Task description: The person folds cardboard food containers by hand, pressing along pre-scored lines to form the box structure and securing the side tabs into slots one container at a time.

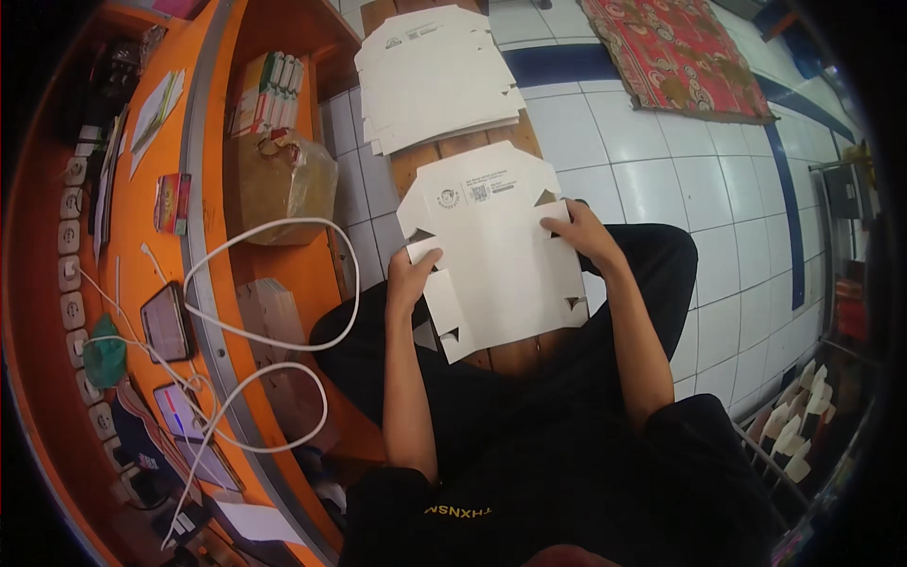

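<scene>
A flat white cardboard box blank [501, 274] lies across my lap and the near end of a wooden bench [430, 156]. Small printed marks show near its far edge, and its sides have notched flaps. My left hand [411, 276] grips the left edge, thumb on top near a slot. On the right edge, my right hand [583, 234] holds the sheet the same way, thumb over the top. The fingers beneath the cardboard are hidden. Farther along the bench rests a stack of similar white box blanks [435, 76].
To the left stands an orange counter [142, 227] with phones [166, 323], looping white cables [274, 345] and a green plastic bag [104, 352]. A plastic-wrapped carton [288, 189] sits on its shelf. A red patterned mat [675, 57] lies on the tiled floor; a rack [784, 425] stands at right.
</scene>
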Demonstrator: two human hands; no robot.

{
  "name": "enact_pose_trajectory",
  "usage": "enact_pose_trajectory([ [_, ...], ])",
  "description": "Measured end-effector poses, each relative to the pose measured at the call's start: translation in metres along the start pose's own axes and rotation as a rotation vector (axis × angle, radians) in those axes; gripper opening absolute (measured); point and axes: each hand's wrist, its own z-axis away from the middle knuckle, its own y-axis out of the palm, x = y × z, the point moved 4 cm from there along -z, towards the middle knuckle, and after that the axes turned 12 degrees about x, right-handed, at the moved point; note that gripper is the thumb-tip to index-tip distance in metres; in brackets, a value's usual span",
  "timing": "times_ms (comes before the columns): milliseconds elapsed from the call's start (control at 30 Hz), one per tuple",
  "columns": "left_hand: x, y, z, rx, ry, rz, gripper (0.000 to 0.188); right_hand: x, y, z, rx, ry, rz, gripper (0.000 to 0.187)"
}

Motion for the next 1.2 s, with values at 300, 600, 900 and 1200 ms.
enact_pose_trajectory([
  [300,-0.044,0.044,-0.006,-0.232,-0.058,-0.905,0.032,0.031,0.069,-0.003,-0.571,0.066,1.050,0.020],
  [600,-0.044,0.063,-0.013,-0.298,0.059,-0.972,0.021,0.026,0.080,-0.029,-0.452,0.221,1.209,0.008],
  [900,-0.050,0.037,0.040,-0.264,0.371,-0.419,0.021,0.132,0.036,-0.094,-0.038,-0.496,1.054,0.080],
  [1200,-0.048,0.110,0.045,-0.258,0.308,-0.911,0.075,0.142,0.086,-0.062,-0.181,-0.548,1.322,0.046],
])
